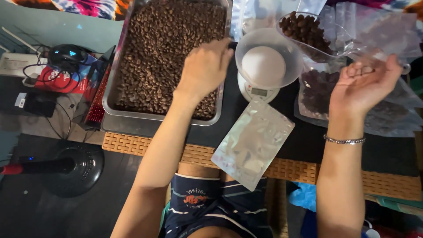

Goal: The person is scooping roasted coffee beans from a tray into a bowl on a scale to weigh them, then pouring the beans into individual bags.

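My left hand [205, 70] rests knuckles-up over the right edge of a steel tray [110, 103] full of brown coffee beans [163, 48]. Its fingers are curled and what they hold is hidden. My right hand [363, 83], palm up with a bracelet on the wrist, grips a clear plastic cup [308, 33] that holds dark beans and is tilted above and to the right of a clear bowl [269, 57]. The bowl sits on a small white digital scale [260, 91]. A silver pouch [252, 143] lies flat on the table in front of the scale.
Clear plastic bags of dark beans [317, 92] lie at the right. A woven mat edge [132, 143] marks the table front. A black fan base [75, 167] stands on the floor at the left. A computer mouse [68, 55] and cables sit beyond it.
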